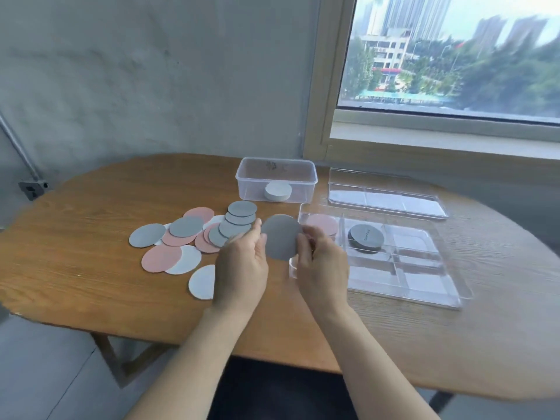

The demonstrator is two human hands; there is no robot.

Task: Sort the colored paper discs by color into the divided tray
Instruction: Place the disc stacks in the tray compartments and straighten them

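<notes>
A grey disc [280,236] is held upright above the table between my left hand [241,268] and my right hand [322,265], each pinching one edge. To the left lies a loose pile of grey, pink and white discs [188,237]. One white disc [202,281] lies alone near my left wrist. The clear divided tray [424,286] sits just right of my hands. Its far left compartment holds pink discs [322,223], and the compartment beside it holds grey discs [365,239]. The other compartments look bare.
A clear plastic box [275,180] with a stack of white discs [278,191] stands at the back. The tray's clear lid [385,192] lies behind the tray. The wooden table [75,268] ends close to my body. A wall and window stand beyond.
</notes>
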